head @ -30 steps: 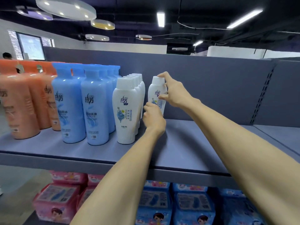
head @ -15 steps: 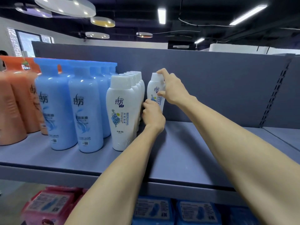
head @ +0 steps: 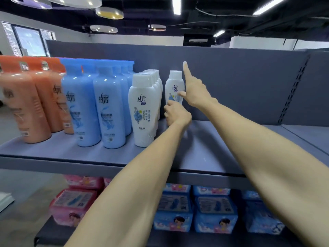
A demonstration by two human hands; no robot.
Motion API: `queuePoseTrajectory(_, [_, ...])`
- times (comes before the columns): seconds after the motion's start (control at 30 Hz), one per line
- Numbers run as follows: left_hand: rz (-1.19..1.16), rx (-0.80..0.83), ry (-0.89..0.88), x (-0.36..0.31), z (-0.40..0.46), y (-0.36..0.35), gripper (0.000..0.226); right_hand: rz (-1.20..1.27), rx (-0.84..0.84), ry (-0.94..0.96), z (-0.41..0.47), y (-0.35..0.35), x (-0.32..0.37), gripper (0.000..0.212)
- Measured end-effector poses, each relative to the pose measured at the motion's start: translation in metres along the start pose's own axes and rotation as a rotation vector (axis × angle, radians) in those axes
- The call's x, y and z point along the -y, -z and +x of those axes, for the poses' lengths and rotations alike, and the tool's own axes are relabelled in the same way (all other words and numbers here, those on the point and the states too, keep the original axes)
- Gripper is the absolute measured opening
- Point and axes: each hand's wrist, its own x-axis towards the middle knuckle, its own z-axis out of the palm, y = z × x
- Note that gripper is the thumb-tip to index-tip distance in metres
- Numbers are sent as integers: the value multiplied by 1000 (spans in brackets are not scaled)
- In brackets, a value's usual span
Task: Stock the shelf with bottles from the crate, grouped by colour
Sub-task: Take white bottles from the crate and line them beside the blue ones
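On the gray shelf (head: pixel 53 150) stand orange bottles (head: pixel 30 104), then blue bottles (head: pixel 106 111), then a row of white bottles (head: pixel 142 111). Just right of that row, at the back, stands one white bottle (head: pixel 173 88). The left hand (head: pixel 175 114) curls around its bottom. The right hand (head: pixel 194 91) is beside it, with the thumb touching it and one finger pointing up.

Position: we have one head-worn view, at about the height of the shelf (head: pixel 53 154).
Facing: we look forward at its back panel (head: pixel 240 82), slightly down.
Nearness: we stand close, both forearms reaching in.
Coverage: ceiling above, lower tier below.
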Motion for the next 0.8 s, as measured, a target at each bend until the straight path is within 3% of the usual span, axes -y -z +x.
queuePoseTrajectory(0.3, [148,46,-313,-5,-64,47,40,-93,-105,20,-63,64,32,91])
queuePoseTrajectory(0.5, [150,41,-563,15,-113,83,42,-94,-79,-25,-132,72,28,81])
queuePoseTrajectory(0.8, [282,-27,-674,42,-146,109,43,-222,-57,-48,-184,79,36,74])
